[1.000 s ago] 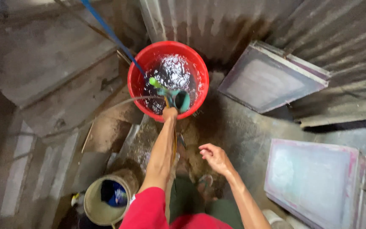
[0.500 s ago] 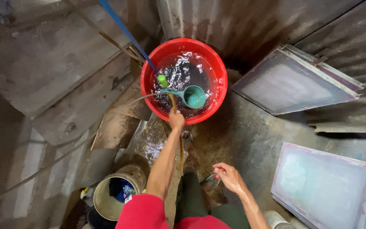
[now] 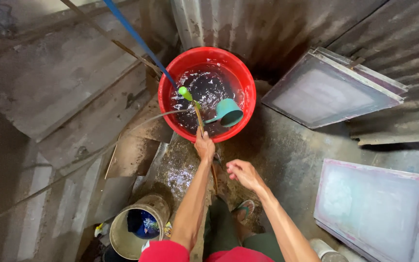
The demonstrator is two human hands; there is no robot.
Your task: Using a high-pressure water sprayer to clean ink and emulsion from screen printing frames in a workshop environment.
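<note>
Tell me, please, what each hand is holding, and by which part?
The left hand grips a thin stick at its lower part, its end over the red tub. The right hand holds nothing.

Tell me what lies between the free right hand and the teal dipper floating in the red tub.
Nothing visible blocks it. The right hand hangs open over wet floor; the teal dipper floats beyond the red tub rim. The left hand grips a stick beside that path.

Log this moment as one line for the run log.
left hand: grips stick over red tub | right hand: open, empty | teal scoop: floating in tub water
</note>
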